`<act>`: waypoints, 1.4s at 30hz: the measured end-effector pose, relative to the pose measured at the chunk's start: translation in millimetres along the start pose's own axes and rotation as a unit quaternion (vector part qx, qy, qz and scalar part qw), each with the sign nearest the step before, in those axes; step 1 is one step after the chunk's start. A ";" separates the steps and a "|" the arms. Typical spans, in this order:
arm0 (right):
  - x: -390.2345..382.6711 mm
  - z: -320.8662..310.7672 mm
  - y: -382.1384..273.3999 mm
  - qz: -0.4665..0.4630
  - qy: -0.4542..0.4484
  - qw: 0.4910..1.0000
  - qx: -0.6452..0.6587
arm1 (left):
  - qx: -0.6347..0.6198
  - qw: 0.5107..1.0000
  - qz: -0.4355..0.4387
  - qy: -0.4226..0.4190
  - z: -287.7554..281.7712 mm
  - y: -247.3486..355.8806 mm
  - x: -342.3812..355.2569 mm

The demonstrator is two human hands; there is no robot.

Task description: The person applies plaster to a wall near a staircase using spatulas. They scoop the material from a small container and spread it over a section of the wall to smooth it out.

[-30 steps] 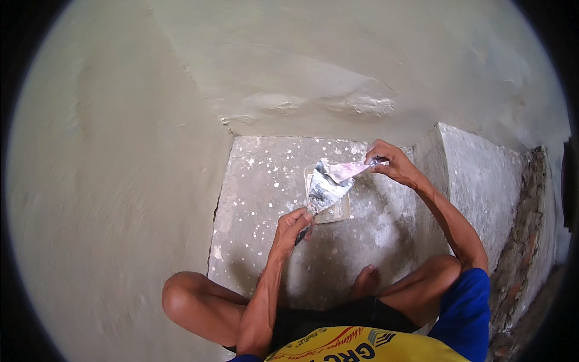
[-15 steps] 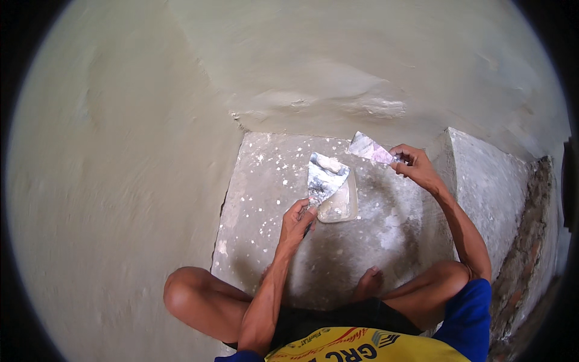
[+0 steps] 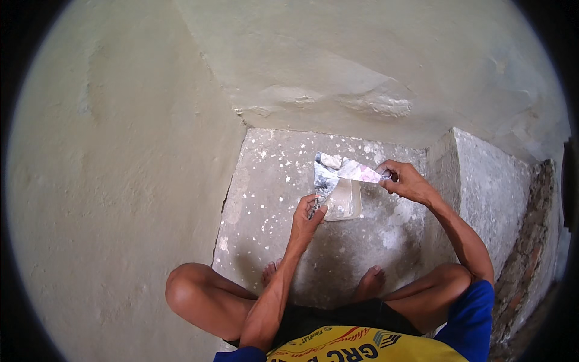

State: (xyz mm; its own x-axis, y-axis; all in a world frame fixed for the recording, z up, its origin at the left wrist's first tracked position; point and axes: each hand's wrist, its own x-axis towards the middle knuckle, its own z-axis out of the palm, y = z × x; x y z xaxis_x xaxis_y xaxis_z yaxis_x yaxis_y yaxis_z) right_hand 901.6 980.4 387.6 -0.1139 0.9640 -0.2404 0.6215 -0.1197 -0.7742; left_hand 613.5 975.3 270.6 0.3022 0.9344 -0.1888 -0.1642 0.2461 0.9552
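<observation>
My left hand (image 3: 309,214) is closed round the handle of a wide, smeared putty knife (image 3: 325,180), its blade pointing away from me. A pale lump of putty (image 3: 330,160) lies near that blade's far edge. From the right, my right hand (image 3: 405,180) grips a second putty knife (image 3: 362,171) with a whitish, pink-tinged blade. Its edge overlaps the first blade beside the putty; whether they touch I cannot tell. Beneath both blades, a shallow whitish rectangular tray (image 3: 347,215) stands on the floor, partly hidden by them.
Plastered wall (image 3: 120,151) rises on the left, and another wall (image 3: 313,60) with a rough bulge stands ahead. A raised concrete block (image 3: 488,175) borders the right. White spatters dot the concrete floor (image 3: 259,181). My bare feet (image 3: 370,282) rest close to the tray.
My right hand has brought its putty knife left and nearer, from clear of the other blade to overlapping it at the putty. The left putty knife has turned slightly.
</observation>
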 end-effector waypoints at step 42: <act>5.2 17.2 -1.4 -0.224 0.099 0.842 -0.480 | -0.013 0.989 -0.147 -0.005 4.1 29.1 -6.6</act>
State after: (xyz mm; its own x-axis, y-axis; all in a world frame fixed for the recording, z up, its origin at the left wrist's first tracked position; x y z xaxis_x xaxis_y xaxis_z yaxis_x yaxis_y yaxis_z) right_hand 886.8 981.4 377.3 -0.4308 0.8937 0.1254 0.9020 0.4217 0.0928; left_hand 610.6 975.2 300.6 0.3494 0.8190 -0.4552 -0.0919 0.5134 0.8532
